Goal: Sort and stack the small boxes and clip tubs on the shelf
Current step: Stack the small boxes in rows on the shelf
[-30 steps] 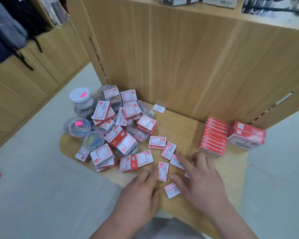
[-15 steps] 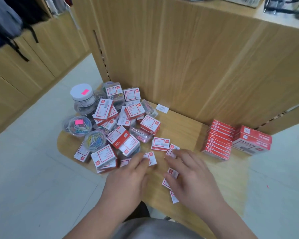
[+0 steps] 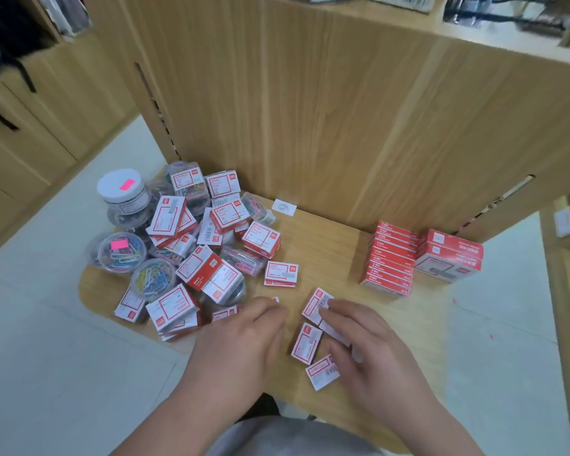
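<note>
1. Left hand [image 3: 244, 350]: the fingers are bent down at the near edge of the pile of small boxes [image 3: 198, 268]. A red corner of one box shows at the fingertips. Whether anything is gripped cannot be told, since the hand covers it.
2. Right hand [image 3: 375, 353]: the fingers are spread and loosely bent, released. They are laid across a few loose boxes [image 3: 305, 343] at the front of the shelf [image 3: 326, 245], with the index tip resting on the farthest box [image 3: 315, 306].
3. Clip tubs [image 3: 119, 255] of coloured paper clips are mixed into the left side of the pile. A white-lidded tub [image 3: 120, 189] with a pink sticker stands at the back.
4. Stacked red boxes [image 3: 390, 258] stand at the right rear, well apart from the hands, with a larger red box [image 3: 448, 255] just beside them.
5. A small white label [image 3: 283, 207] lies at the foot of the upright wooden panel [image 3: 310, 110].
6. A pale tiled floor [image 3: 46, 324] is seen around the shelf, and wooden cabinets [image 3: 30, 143] to the left.
</note>
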`<state>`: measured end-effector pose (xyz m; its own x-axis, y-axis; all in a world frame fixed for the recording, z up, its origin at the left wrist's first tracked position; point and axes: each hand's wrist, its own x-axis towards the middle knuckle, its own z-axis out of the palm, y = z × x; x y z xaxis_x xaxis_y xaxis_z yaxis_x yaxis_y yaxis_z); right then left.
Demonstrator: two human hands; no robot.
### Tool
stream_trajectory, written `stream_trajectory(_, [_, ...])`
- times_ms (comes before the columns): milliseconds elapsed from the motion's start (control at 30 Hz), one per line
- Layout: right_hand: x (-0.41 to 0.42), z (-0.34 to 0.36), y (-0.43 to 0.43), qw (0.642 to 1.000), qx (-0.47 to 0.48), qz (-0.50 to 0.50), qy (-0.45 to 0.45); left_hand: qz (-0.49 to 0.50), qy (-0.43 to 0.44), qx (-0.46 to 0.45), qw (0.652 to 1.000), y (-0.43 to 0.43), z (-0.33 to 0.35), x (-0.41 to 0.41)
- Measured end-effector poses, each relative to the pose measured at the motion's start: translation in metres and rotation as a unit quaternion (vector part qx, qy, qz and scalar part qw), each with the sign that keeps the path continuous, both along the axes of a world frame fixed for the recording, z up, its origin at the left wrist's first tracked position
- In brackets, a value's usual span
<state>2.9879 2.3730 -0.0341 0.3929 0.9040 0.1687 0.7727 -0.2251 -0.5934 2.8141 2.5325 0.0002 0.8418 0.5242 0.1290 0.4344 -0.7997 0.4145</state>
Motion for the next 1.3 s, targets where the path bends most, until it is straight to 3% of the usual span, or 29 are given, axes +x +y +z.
stream_trajectory(100, [0.003,0.005,-0.011,0.997,-0.012,-0.070,0.004,-0.024,0.019,0.027,0.999,0.012,0.002,0.026])
stream_trajectory(333, [0.013,0.005,-0.027,0.990,-0.082,-0.110,0.029,-0.022,0.236,0.105,0.966,0.035,0.011,0.087])
stream_trajectory(433, [0.017,0.009,-0.027,0.987,-0.084,-0.114,0.077,-0.026,0.249,0.101,0.963,0.037,0.010,0.091])
stream_trajectory(567, [0.020,0.011,-0.027,0.982,-0.078,-0.116,0.127,-0.043,0.185,0.105,0.976,0.034,-0.001,0.090])
stream_trajectory(800, [0.022,0.015,-0.019,0.984,-0.088,-0.115,0.099,-0.092,0.108,0.086,0.986,0.028,-0.012,0.080])
stream_trajectory(1067, [0.017,0.040,0.049,0.994,-0.029,-0.071,0.076,-0.052,-0.080,-0.089,0.991,0.004,0.006,0.017])
stream_trajectory(1300, [0.017,0.023,0.149,0.990,-0.065,-0.034,0.117,0.060,-0.113,-0.140,0.982,0.011,0.008,-0.022])
